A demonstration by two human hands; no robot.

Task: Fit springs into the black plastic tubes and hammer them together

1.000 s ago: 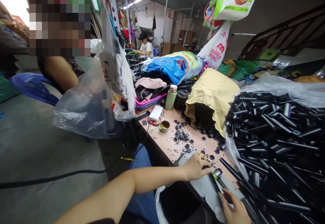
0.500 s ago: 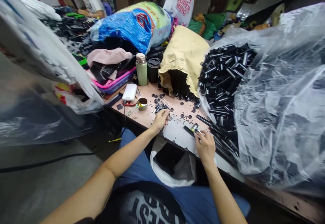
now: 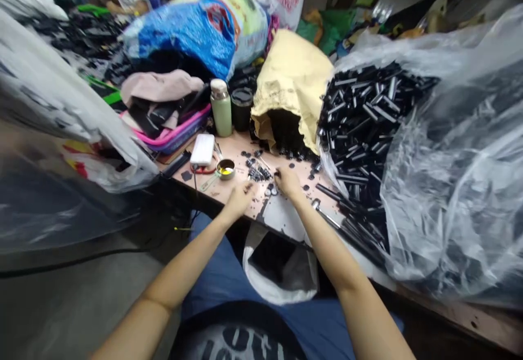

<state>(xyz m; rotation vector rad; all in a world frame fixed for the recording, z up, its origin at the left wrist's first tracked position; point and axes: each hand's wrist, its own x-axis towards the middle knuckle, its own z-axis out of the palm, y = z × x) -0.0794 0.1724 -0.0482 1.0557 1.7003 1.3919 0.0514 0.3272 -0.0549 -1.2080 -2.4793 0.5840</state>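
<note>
My left hand (image 3: 239, 199) is over the bench's front edge, fingers pinched together with a dark speck at the tips too blurred to name. My right hand (image 3: 288, 182) reaches to the small parts, its fingers curled at a dark bit that I cannot make out. Between the hands lies a heap of small black and silver parts (image 3: 260, 173). A couple of grey round pieces (image 3: 270, 191) lie beside the right fingers. A hammer-like tool with a metal head (image 3: 316, 203) rests on the bench, right of my right forearm, untouched.
A small metal tin (image 3: 226, 169) and a white power bank (image 3: 202, 150) stand left. Behind are a green flask (image 3: 221, 108), a dark cup (image 3: 242, 108) and a yellow sack (image 3: 294, 71). Black tubes (image 3: 363, 115) spill from clear plastic on the right. An open white bag (image 3: 281, 294) hangs below the edge.
My right hand has let go of the hammer-like tool, which now lies on the bench, and moved left to the small parts. My left hand has drawn back toward the front edge.
</note>
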